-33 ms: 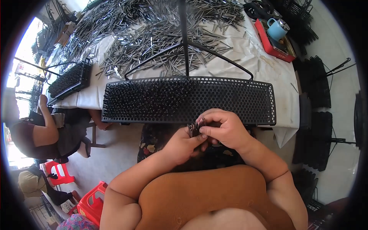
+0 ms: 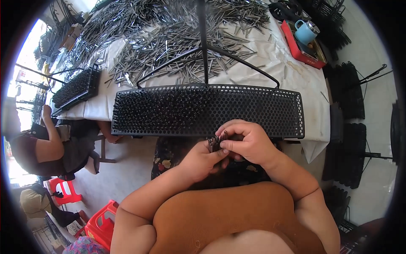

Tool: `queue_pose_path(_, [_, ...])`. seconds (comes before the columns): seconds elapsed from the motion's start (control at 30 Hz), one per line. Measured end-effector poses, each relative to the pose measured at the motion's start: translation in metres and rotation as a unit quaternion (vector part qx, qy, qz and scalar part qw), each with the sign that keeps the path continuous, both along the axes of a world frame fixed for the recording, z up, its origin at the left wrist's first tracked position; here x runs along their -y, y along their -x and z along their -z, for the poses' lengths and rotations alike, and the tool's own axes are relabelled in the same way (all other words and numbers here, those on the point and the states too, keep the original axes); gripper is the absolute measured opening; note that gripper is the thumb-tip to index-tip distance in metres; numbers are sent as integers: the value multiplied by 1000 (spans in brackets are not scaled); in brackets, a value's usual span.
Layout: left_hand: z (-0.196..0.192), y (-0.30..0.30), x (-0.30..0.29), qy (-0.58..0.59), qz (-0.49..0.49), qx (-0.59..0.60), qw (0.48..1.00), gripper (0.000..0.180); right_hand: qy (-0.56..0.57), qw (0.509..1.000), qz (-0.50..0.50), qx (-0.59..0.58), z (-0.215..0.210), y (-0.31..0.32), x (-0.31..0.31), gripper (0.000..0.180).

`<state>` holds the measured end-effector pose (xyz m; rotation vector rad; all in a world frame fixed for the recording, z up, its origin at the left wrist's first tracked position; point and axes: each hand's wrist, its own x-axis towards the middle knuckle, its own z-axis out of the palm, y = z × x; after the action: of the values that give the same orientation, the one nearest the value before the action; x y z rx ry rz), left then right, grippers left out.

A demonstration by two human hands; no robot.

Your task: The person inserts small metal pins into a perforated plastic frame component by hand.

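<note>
A small bundle of thin dark metal strips (image 2: pixel 214 144) stands up out of my left hand (image 2: pixel 202 157), whose fingers are wrapped round it. My right hand (image 2: pixel 247 143) meets it from the right, thumb and fingertips pinched at the bundle's top. Whether the right hand has parted one strip from the others is too small to make out. Just beyond both hands lies a long black perforated rack (image 2: pixel 258 111). Its left half is packed with upright dark strips (image 2: pixel 156 110), while open holes show on the right half.
A heap of loose metal strips (image 2: pixel 169 46) covers the far tabletop. A black rod frame (image 2: pixel 204 38) rises over the rack. At the far right, a red box (image 2: pixel 301 53) holds a light blue mug (image 2: pixel 305 33). On the left, another person (image 2: pixel 50 148) sits near a second filled rack (image 2: pixel 76 91).
My hands and the bundle stay almost still. At the left, the second rack and the other person's arm have shifted very slightly.
</note>
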<state>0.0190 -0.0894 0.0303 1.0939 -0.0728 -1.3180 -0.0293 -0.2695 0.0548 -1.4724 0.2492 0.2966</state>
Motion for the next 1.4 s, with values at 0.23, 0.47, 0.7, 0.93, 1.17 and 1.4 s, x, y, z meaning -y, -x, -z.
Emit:
queue_pose_path(0.23, [-3, -5, 2, -17, -73, -13, 997, 17, -141, 987, 56, 44, 10, -5, 5, 15])
queue_pose_path(0.47, [2, -11, 4, 19, -58, -27, 998, 14, -63, 994, 50, 81, 4, -8, 7, 36])
queue_pose_path(0.7, [-10, -8, 12, -46, -66, 42, 996, 17, -17, 999, 6, 42, -1, -9, 5, 44])
queue_pose_path(0.93, [-2, -13, 4, -58, 16, 32, 998, 17, 38, 992, 50, 113, 16, -11, 5, 33])
queue_pose_path(1.17, [-2, -8, 9, -37, -96, -33, 994, 16, -38, 995, 57, 70, 20, -10, 11, 30])
queue_pose_path(1.4, [-10, -12, 10, -117, -123, 82, 982, 15, 90, 965, 185, 163, 13, -52, 35, 24])
